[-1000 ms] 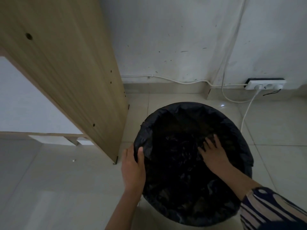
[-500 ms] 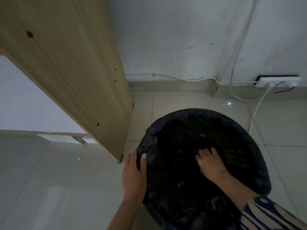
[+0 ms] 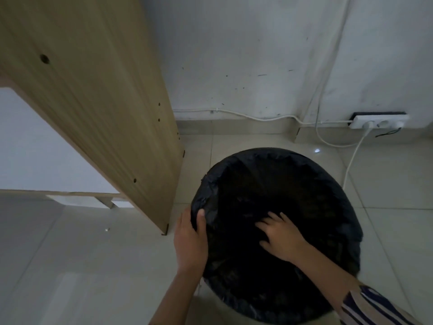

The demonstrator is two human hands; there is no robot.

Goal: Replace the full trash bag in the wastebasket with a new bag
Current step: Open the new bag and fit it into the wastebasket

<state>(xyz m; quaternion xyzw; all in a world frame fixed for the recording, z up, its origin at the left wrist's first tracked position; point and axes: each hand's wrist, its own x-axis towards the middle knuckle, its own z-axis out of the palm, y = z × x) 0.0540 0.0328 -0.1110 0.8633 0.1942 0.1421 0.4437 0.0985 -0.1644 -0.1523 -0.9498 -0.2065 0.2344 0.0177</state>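
Pale tiled floor (image 3: 58, 266) underfoot, meeting a scuffed white wall (image 3: 246, 55) at a low skirting. Leaning across the upper left, a tall light-wood panel (image 3: 98, 102) with small drilled holes, its lower corner down on the floor just beside the wastebasket. Round wastebasket (image 3: 276, 319) low and right of centre, seen from above, almost wholly covered by a black trash bag (image 3: 316, 195) lining it, the bag's edge folded over the rim all the way round and crinkled on the near-left side. Inside dark; contents not discernible. Along the base of the wall, a thin white cable (image 3: 257, 116) running to a white power strip (image 3: 379, 120) at the far right, with a white plug lead (image 3: 353, 160) dropping from it across the floor past the wastebasket's right side. Right forearm reaching in from the lower right, striped sleeve (image 3: 370, 306) at the frame edge. Right hand (image 3: 282, 240) inside the bag's mouth, palm down, fingers spread and fairly straight, lying flat on the dark plastic; grip open, nothing pinched. Left hand (image 3: 189, 242) at the wastebasket's left rim, thumb hooked over the folded bag edge and fingers down the outside; grip closed around rim and bag together. Small bright speck (image 3: 317, 150) on the floor beyond the wastebasket, near the skirting.
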